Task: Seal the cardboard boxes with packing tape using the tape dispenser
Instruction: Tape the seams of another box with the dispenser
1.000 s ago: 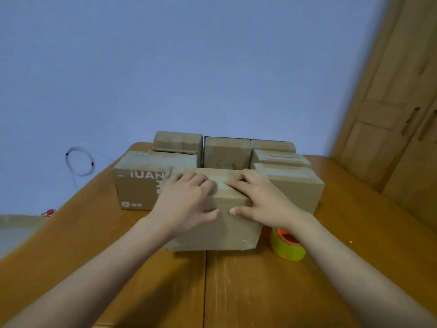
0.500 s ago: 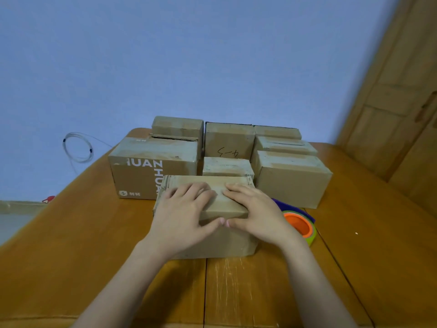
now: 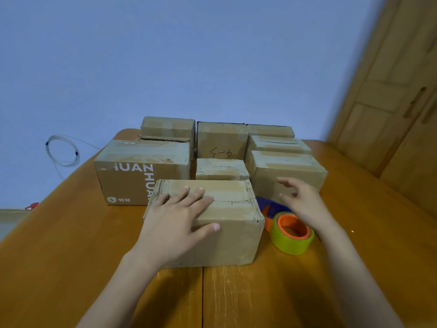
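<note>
A coil of wire (image 3: 62,150) hangs on the wall at far left. On the wooden table (image 3: 71,245) stands a big box (image 3: 132,176) printed "HUAN", the leftmost of a cluster of cardboard boxes (image 3: 222,140) along the far edge.

Nearest, at centre, sits the front box (image 3: 227,235): plain brown, flaps closed and meeting in a seam across the top, with worn, crinkled edges. The left hand (image 3: 179,221) lies flat on its top left part, fingers straight and spread over the lid, thumb down the near face; its grip holds nothing, only presses.

Just right of this box lies the tape dispenser (image 3: 289,230), a yellow-green roll on an orange core with a purple part behind. The right hand (image 3: 302,200) hovers above it, fingers loosely spread and slightly bent, grip open and empty, near a sealed box (image 3: 288,171) beyond.
</note>
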The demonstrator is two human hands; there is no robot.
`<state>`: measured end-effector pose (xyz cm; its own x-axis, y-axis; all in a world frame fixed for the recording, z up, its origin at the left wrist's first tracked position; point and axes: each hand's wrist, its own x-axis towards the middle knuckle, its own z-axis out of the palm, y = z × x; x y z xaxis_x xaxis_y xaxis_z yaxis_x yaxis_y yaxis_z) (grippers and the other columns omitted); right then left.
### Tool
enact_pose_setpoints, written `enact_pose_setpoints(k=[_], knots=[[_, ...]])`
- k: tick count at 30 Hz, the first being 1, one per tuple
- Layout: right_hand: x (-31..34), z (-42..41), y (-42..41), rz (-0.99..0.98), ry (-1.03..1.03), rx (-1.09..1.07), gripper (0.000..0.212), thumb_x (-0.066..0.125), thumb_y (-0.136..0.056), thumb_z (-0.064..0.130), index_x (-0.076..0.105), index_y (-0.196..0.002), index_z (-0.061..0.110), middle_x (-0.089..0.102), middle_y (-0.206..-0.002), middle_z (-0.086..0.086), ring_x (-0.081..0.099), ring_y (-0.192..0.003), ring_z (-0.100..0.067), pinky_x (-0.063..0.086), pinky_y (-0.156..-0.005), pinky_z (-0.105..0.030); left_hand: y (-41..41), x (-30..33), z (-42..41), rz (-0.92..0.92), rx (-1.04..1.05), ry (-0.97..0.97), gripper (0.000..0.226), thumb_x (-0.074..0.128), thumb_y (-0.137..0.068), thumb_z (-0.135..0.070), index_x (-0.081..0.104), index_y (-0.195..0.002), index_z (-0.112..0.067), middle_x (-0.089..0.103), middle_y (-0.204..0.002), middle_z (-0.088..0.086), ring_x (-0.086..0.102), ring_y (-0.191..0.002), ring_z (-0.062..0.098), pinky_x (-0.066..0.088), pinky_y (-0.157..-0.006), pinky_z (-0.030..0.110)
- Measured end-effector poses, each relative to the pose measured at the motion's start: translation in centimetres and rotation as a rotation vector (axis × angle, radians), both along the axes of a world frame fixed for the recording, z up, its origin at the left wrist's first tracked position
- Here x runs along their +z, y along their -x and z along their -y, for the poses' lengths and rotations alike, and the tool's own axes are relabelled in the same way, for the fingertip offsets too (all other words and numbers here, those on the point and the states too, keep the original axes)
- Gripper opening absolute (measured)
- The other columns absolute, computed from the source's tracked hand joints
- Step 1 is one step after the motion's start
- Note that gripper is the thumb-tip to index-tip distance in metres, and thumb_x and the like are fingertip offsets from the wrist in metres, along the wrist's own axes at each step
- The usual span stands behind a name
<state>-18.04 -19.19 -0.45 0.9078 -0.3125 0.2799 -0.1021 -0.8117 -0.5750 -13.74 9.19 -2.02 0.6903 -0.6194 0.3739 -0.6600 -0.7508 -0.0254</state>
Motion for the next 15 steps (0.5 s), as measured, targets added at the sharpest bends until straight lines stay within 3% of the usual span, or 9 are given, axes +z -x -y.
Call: enact_pose_setpoints(k=[2,5,6,9,12,15], knots=[[-1.1,1.5,-1.0,-0.289,0.126,-0.002,0.063,0.059,-0.086,0.002,0.038,-0.145,0.014,0.045,-0.145,-0.006,0.043,-0.131,-0.020,0.039,-0.100,-0.027,-0.1,-0.1,0.0,0.010,0.009,0.005,0.064,0.024,-0.091,-0.070,0.064,-0.123,-0.032,0.064,-0.127,-0.005,0.061,-0.116,0.022,0.052,-0.086,0.048],[-2.6,2.0,-2.0,-0.556,0.245,0.013,0.071,0.052,-0.087,0.001,0.025,-0.150,0.019,0.050,-0.139,-0.009,0.058,-0.105,-0.022,0.051,-0.075,-0.024,-0.2,-0.4,0.0,0.050,0.007,0.017,0.062,0.025,-0.090,-0.069,0.065,-0.122,-0.034,0.065,-0.124,-0.007,0.063,-0.114,0.020,0.054,-0.083,0.046],[-3.0,2.0,-2.3,-0.568,0.290,0.005,0.071,0.049,-0.087,0.001,0.025,-0.150,0.022,0.052,-0.135,-0.009,0.059,-0.100,-0.022,0.053,-0.073,-0.027,-0.2,-0.5,0.0,0.049,0.011,0.014,0.061,0.025,-0.091,-0.069,0.064,-0.122,-0.034,0.065,-0.124,-0.007,0.063,-0.114,0.020,0.054,-0.083,0.045],[-4.1,2.5,-3.2,-0.517,0.393,-0.033,0.071,0.053,-0.084,-0.002,0.034,-0.146,0.025,0.054,-0.135,-0.008,0.057,-0.113,-0.026,0.054,-0.081,-0.034,-0.3,-0.4,0.1,0.036,0.007,0.013,0.062,0.024,-0.091,-0.069,0.063,-0.123,-0.035,0.065,-0.125,-0.008,0.062,-0.115,0.019,0.053,-0.084,0.045],[-4.5,3.6,-3.3,-0.502,0.263,-0.057,0.068,0.070,-0.076,0.001,0.048,-0.138,0.020,0.061,-0.125,-0.007,0.058,-0.113,-0.026,0.052,-0.080,-0.031,-0.2,-0.3,-0.1,0.027,0.002,0.009,0.062,0.021,-0.092,-0.069,0.064,-0.122,-0.035,0.065,-0.123,-0.010,0.063,-0.114,0.018,0.054,-0.083,0.043],[-4.0,4.6,-2.4,-0.234,0.133,-0.046,0.043,0.060,-0.069,-0.012,0.068,-0.100,0.018,0.068,-0.093,-0.004,0.064,-0.096,-0.027,0.045,-0.068,-0.028,-0.2,-0.3,-0.2,-0.002,-0.016,-0.010,0.064,0.017,-0.094,-0.069,0.065,-0.120,-0.035,0.066,-0.122,-0.010,0.063,-0.113,0.018,0.055,-0.082,0.042]])
